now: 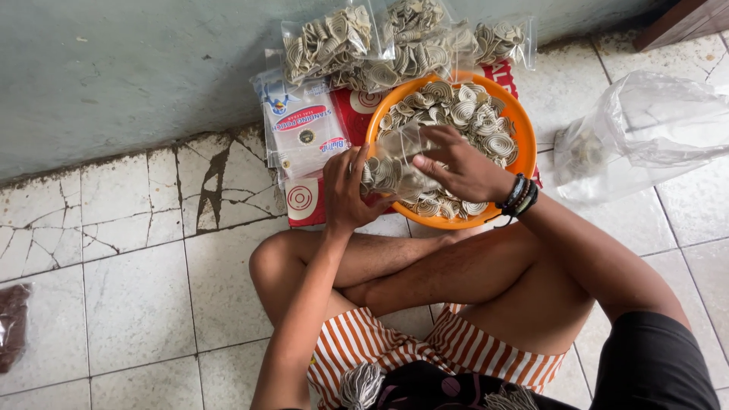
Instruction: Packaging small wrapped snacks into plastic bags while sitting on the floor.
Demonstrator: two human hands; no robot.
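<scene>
Bagging pale spiral crackers out of an orange basin, cross-legged on a cracked tiled floor.

Tiled floor (137,304) serving as workbench; orange basin (524,133) kept just beyond the knees, within easy reach. Filled packets (357,38) stacked far, against the wall, out of the way; a crumpled clear bag (645,129) lying right. Small clear bag (395,163) over the basin's near-left rim, so spills drop back: left hand (345,190) clenched on its mouth, right hand (463,168) cupped over crackers, fingers pressing them in.
</scene>
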